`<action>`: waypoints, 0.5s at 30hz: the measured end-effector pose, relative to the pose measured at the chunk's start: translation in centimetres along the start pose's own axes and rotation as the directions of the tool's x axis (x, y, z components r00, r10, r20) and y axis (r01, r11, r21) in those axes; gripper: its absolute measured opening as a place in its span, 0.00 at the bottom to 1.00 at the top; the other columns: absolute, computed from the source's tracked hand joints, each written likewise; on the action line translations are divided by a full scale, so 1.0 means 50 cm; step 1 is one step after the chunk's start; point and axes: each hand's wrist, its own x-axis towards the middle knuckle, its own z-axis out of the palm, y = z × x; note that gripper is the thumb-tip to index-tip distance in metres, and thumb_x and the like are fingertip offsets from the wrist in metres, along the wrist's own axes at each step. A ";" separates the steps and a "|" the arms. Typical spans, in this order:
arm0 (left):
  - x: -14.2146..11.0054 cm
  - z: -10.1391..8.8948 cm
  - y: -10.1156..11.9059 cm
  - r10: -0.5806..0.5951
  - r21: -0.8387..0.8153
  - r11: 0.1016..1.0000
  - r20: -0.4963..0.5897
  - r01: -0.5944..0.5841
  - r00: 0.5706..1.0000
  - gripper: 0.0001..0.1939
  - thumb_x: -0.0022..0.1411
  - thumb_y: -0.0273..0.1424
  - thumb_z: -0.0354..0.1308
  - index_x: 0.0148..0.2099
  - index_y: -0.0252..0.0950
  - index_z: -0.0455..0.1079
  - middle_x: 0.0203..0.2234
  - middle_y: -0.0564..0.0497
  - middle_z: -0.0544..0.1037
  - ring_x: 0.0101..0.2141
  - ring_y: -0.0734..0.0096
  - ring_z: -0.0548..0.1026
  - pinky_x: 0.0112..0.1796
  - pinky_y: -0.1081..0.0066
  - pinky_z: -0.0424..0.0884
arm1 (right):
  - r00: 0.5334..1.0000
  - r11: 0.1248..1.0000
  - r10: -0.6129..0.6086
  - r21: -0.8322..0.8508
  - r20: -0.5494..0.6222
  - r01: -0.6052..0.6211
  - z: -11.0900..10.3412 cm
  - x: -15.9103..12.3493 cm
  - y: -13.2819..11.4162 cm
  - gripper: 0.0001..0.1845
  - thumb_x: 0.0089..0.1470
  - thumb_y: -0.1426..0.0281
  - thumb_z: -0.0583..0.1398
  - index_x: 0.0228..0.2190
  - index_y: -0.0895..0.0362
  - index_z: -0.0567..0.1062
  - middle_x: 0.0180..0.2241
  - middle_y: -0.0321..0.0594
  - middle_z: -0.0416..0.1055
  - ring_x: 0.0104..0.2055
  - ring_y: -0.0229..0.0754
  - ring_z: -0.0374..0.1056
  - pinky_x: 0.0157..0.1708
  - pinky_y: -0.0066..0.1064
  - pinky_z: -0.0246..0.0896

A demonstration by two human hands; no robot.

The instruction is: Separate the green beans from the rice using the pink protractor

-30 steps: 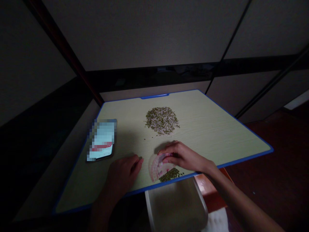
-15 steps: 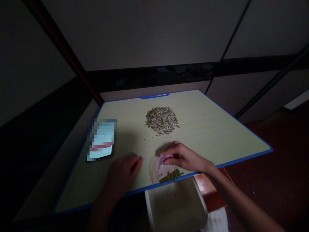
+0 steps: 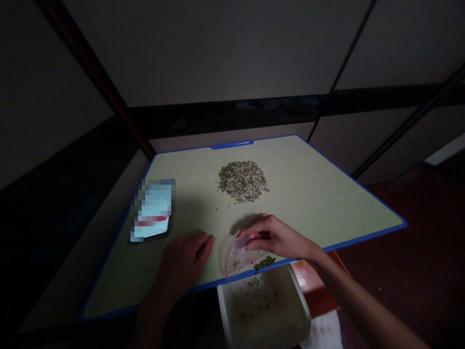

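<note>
My right hand (image 3: 281,236) pinches a clear protractor (image 3: 238,257) with pinkish markings, tilted at the near edge of the folding table (image 3: 327,194). Beside its straight edge, a small cluster of green beans (image 3: 265,263), like mung beans, sits at the blue rim. Below, other beans drop or lie in a white plastic bin (image 3: 267,320); which of them are still falling I cannot tell. My left hand (image 3: 187,259) rests on the tabletop with its fingers curled in, nothing visible in it. Farther back lies a round pile of green beans mixed with whitish grains (image 3: 242,180).
A phone (image 3: 154,211) with a lit, blurred screen lies at the table's left side. Under the right forearm are an orange-brown box or stool (image 3: 317,286) and something white (image 3: 323,332). Dark-striped cabinet panels (image 3: 225,53) stand behind the table.
The protractor has shifted slightly toward the near edge and left. The beans at the rim have become fewer, and more show in or above the bin. My left hand stays put.
</note>
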 end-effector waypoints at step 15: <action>0.000 0.004 -0.005 0.014 0.023 1.000 0.007 -0.014 1.000 0.17 0.61 0.36 0.46 0.22 0.36 0.60 0.14 0.59 0.59 0.18 0.78 0.59 0.24 0.73 0.51 | 0.963 0.984 0.155 -0.057 -0.221 -0.171 -0.031 -0.072 0.011 0.08 0.51 0.71 0.59 0.30 0.61 0.78 0.24 0.39 0.70 0.25 0.37 0.62 0.24 0.28 0.58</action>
